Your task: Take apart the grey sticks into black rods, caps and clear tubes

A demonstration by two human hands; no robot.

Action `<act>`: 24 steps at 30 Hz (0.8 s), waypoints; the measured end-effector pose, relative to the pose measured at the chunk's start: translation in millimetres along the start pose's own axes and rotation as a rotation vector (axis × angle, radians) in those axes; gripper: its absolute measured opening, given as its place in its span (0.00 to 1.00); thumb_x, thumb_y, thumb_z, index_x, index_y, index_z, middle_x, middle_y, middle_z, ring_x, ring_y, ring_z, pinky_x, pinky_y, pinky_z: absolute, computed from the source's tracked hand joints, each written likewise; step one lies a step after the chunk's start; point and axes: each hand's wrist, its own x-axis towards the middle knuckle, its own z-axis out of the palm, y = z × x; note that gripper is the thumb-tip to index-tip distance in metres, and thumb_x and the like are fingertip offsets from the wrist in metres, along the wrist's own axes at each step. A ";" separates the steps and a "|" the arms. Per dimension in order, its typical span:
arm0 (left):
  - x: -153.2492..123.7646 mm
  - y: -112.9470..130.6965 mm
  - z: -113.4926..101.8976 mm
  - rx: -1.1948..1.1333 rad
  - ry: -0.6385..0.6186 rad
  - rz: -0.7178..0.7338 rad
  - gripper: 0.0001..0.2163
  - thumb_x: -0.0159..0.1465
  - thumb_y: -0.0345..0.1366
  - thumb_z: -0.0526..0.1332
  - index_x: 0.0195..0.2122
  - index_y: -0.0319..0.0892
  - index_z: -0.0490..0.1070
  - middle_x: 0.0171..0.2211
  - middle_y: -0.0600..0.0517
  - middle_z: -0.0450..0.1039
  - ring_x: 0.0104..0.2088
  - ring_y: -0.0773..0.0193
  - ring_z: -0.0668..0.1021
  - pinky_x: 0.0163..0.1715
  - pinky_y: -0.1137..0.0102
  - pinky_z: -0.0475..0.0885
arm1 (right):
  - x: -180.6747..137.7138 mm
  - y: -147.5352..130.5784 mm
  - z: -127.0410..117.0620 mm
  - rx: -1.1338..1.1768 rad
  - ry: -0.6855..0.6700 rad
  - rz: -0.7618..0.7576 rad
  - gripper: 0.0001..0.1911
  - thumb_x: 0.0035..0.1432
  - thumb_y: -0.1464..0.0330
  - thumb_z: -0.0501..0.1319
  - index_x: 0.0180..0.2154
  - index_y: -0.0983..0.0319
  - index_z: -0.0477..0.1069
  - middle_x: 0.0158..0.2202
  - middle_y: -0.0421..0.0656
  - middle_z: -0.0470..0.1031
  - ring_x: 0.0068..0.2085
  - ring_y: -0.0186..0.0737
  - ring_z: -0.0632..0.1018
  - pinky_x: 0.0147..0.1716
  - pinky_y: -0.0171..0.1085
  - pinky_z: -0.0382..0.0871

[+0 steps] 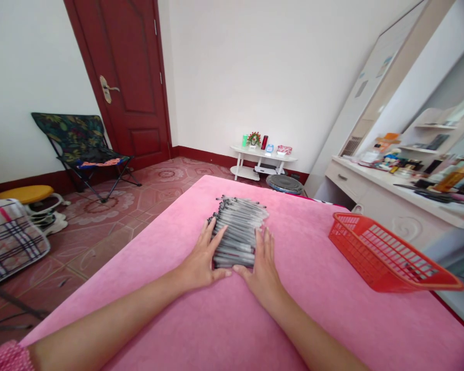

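Flat hands (pixel 199 264) (pixel 261 270) against pen stack (pixel 237 229)

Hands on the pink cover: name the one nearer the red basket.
The right hand, flat against the right side of the pen stack, the side facing the red basket; the left hand lies beyond the stack.

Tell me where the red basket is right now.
In the head view the red basket sits on the pink cover, at its right edge, apart from the pile of pens that the right hand touches.
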 end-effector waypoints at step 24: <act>13.2 -9.1 0.6 0.137 0.068 -0.106 0.55 0.38 0.63 0.60 0.63 0.45 0.37 0.64 0.41 0.27 0.62 0.41 0.38 0.56 0.48 0.48 | 166.2 99.5 35.3 0.539 0.227 0.340 0.36 0.54 0.48 0.46 0.54 0.68 0.59 0.57 0.56 0.59 0.59 0.48 0.59 0.57 0.46 0.47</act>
